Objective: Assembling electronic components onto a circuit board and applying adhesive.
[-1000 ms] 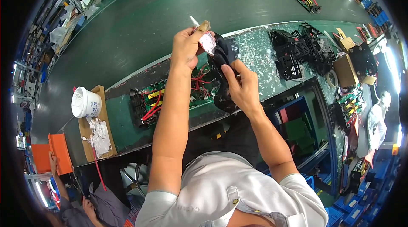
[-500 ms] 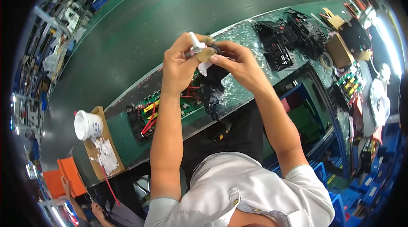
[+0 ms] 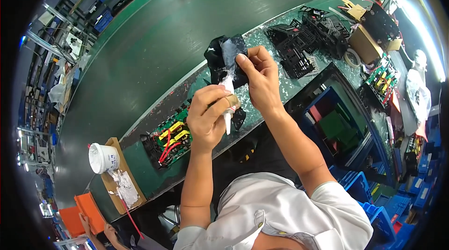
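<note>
At far left stands a round white plastic bucket (image 3: 103,157). Next, a green circuit board with yellow parts and red wires (image 3: 175,141) lies on the dark-green surface (image 3: 135,157). Above it, the left hand (image 3: 206,115) grips a white tube with a pointed nozzle (image 3: 227,85); the right hand (image 3: 262,78) pinches a limp black sheet (image 3: 215,63). White smears mark the sheet, so work seems underway; what remains I cannot tell.

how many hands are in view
4: the left hand holds a white tube, the right hand a dark piece; at lower left, one co-worker hand by the orange panel, another hand to its right. Others may be hidden.
</note>
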The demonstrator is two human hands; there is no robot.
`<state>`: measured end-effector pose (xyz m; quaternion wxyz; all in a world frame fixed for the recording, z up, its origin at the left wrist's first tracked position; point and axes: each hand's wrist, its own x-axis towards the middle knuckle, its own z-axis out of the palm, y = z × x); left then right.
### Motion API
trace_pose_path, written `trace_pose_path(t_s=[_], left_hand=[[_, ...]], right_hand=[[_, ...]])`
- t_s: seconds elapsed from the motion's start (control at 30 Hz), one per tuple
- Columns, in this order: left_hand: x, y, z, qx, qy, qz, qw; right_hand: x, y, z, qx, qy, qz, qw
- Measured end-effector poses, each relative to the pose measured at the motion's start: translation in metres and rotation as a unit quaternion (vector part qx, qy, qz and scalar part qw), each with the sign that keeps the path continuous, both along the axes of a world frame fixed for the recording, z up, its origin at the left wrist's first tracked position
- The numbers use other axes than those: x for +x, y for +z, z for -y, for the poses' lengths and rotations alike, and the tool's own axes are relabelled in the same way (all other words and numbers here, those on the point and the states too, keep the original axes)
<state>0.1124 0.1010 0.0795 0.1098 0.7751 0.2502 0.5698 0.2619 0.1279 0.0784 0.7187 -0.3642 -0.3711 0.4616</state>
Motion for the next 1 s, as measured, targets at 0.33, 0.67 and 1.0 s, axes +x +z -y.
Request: trace_pose_path(t_s=[0.33,0.67,1.0], left_hand=[[0.003,0.000,0.006,-0.048,0.038,0.038,0.997],[0.023,0.006,-0.044,-0.485,-0.167,0.479,0.712],[0.056,-0.032,-0.017,-0.473,-0.138,0.451,0.744]], right_hand=[[0.005,-0.004,-0.007,-0.041,0.068,-0.111,0.991],[0.042,-0.053,0.003,-0.042,0.172,-0.141,0.974],[0.000,-0.050,0.023,-0.067,-0.007,-0.055,0.996]])
